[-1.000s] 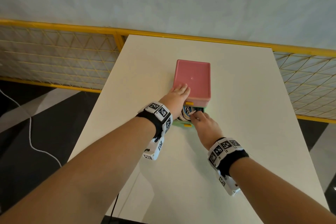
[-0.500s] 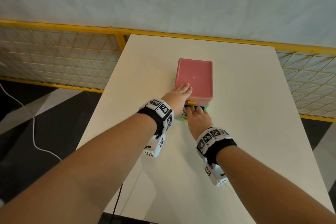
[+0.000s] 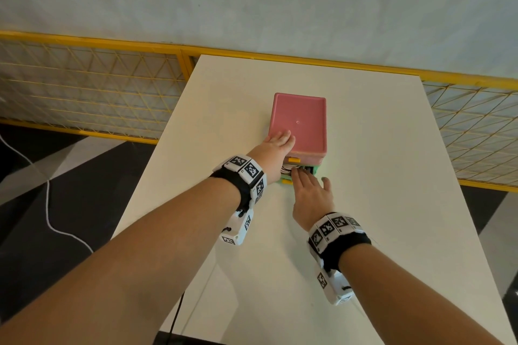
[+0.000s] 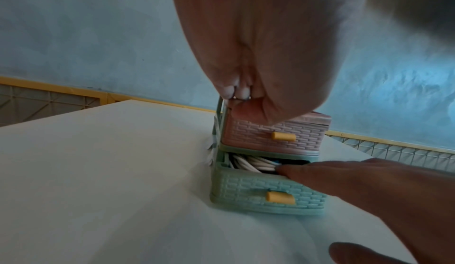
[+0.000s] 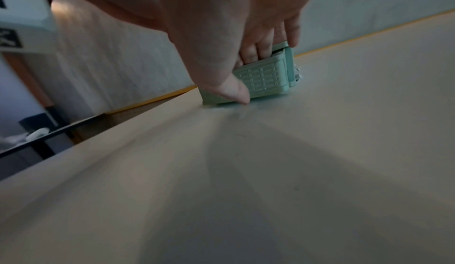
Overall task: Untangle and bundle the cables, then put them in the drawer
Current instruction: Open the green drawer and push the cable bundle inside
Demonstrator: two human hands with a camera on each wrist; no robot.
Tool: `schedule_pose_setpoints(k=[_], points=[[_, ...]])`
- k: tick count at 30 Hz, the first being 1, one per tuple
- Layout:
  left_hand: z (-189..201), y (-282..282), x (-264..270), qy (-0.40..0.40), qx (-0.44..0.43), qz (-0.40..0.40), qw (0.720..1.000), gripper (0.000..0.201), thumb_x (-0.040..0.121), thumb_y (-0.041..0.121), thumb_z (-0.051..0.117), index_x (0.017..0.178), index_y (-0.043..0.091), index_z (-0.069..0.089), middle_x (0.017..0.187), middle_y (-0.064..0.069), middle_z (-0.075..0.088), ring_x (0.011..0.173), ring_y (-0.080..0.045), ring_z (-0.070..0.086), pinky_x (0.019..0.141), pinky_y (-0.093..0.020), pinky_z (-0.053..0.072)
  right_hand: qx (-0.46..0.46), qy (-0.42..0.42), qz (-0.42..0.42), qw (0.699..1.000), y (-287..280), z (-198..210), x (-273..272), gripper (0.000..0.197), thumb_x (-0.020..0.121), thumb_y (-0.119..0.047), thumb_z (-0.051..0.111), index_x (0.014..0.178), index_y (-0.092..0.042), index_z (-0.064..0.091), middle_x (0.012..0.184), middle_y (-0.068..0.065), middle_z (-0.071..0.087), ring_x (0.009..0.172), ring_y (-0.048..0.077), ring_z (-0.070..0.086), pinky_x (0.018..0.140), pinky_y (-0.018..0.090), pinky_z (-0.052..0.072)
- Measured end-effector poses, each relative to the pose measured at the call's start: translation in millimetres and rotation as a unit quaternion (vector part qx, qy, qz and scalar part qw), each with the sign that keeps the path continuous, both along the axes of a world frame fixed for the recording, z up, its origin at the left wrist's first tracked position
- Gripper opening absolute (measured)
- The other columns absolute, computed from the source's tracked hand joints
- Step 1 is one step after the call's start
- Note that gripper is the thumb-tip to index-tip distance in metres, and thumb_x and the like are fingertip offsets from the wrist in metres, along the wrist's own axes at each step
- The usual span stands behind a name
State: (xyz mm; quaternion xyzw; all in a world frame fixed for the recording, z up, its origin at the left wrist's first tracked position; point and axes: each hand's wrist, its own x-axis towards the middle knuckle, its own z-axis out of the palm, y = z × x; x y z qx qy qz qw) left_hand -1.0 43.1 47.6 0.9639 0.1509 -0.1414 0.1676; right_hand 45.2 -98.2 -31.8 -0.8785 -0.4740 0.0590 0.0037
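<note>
Head view high above table [image 3: 392, 204], wrist views low, sharing drawer [image 4: 258, 192]

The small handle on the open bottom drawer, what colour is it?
Yellow handle, clearest in the left wrist view.

White table [image 3: 364, 204]: small 2-drawer organizer [image 3: 298, 123] stands on it, near middle toward far edge.

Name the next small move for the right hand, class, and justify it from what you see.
Probably push the green drawer shut. It is partly open with the white cables inside, the right hand lies straight-fingered at its front, and the left hand steadies the pink top.
</note>
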Motion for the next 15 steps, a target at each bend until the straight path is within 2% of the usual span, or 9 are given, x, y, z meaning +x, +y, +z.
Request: schedule_pose_setpoints(k=[2,4,5,6,7,9,10,11,15], points=[[0,0,0,0.0,-0.001,-0.002,1.0,0.082,0.087,-0.015,0.039,0.155,0.008,0.001,0.163,-0.01,-0.006,0.151,-0.021,-0.005,0.119,-0.029,0.0,0.01,0.02,0.002,1.0,-1,0,4,0.072,0.085,-0.015,0.052,0.149,-0.012,0.018,0.153,0.002,0.029,0.142,0.019,0.027,0.115,0.045,0.019],[0,0,1,0.0,-0.001,-0.003,1.0,0.082,0.086,-0.015,0.039,0.155,0.008,0.001,0.163,-0.01,-0.006,0.151,-0.022,-0.004,0.119,-0.029,0.0,0.13,0.059,-0.01,0.99,-8,0,8,0.062,0.082,-0.012,0.058,0.141,-0.01,0.037,0.143,0.008,0.044,0.134,0.026,0.04,0.111,0.045,0.025],[-1,1,1,0.0,-0.001,-0.003,1.0,0.082,0.086,-0.015,0.04,0.155,0.008,0.0,0.163,-0.01,-0.007,0.151,-0.022,-0.004,0.119,-0.029,0.0,0.212,0.071,-0.042,0.974,-10,-3,10,0.056,0.078,-0.012,0.065,0.131,-0.006,0.047,0.132,0.012,0.052,0.124,0.032,0.048,0.105,0.045,0.032],[-1,1,1,0.0,-0.002,-0.003,1.0,0.083,0.086,-0.015,0.04,0.155,0.008,0.0,0.163,-0.01,-0.007,0.151,-0.022,-0.005,0.12,-0.03,0.001,0.282,0.081,-0.097,0.951,-12,-5,12,0.057,0.073,-0.015,0.072,0.124,-0.004,0.05,0.124,0.015,0.052,0.116,0.035,0.051,0.099,0.046,0.038],[-2,2,1,-0.001,-0.002,-0.002,1.0,0.083,0.086,-0.015,0.04,0.155,0.008,0.0,0.163,-0.009,-0.007,0.151,-0.021,-0.005,0.12,-0.03,0.001,0.324,0.106,-0.163,0.926,-12,-6,16,0.069,0.068,-0.022,0.079,0.125,-0.003,0.047,0.123,0.016,0.048,0.114,0.034,0.048,0.098,0.046,0.04],[-3,3,1,-0.003,-0.009,-0.001,1.0,0.083,0.086,-0.016,0.039,0.155,0.009,0.0,0.163,-0.009,-0.007,0.151,-0.02,-0.005,0.12,-0.029,0.001,0.296,0.194,-0.266,0.897,-3,-10,26,0.107,0.057,-0.039,0.087,0.14,-0.006,0.029,0.133,0.014,0.034,0.122,0.031,0.039,0.105,0.047,0.036],[-2,4,1,-0.003,-0.015,0.001,1.0,0.084,0.085,-0.017,0.039,0.155,0.01,0.0,0.163,-0.008,-0.007,0.151,-0.02,-0.005,0.119,-0.028,0.001,0.259,0.229,-0.283,0.895,3,-12,31,0.119,0.053,-0.046,0.087,0.145,-0.01,0.02,0.136,0.012,0.029,0.125,0.029,0.036,0.108,0.047,0.034],[-2,5,1,-0.003,-0.02,0.003,1.0,0.084,0.085,-0.017,0.039,0.155,0.01,0.0,0.164,-0.007,-0.007,0.151,-0.019,-0.005,0.119,-0.027,0.001,0.232,0.251,-0.282,0.897,8,-14,37,0.124,0.05,-0.051,0.087,0.146,-0.014,0.018,0.137,0.01,0.028,0.127,0.029,0.034,0.109,0.047,0.033],[-1,6,2,-0.002,-0.034,0.011,0.999,0.086,0.084,-0.019,0.038,0.155,0.012,0.001,0.164,-0.005,-0.007,0.151,-0.017,-0.005,0.118,-0.025,0.001,0.195,0.269,-0.272,0.903,18,-21,53,0.117,0.043,-0.058,0.086,0.137,-0.017,0.028,0.132,0.005,0.032,0.127,0.027,0.034,0.11,0.045,0.031]])
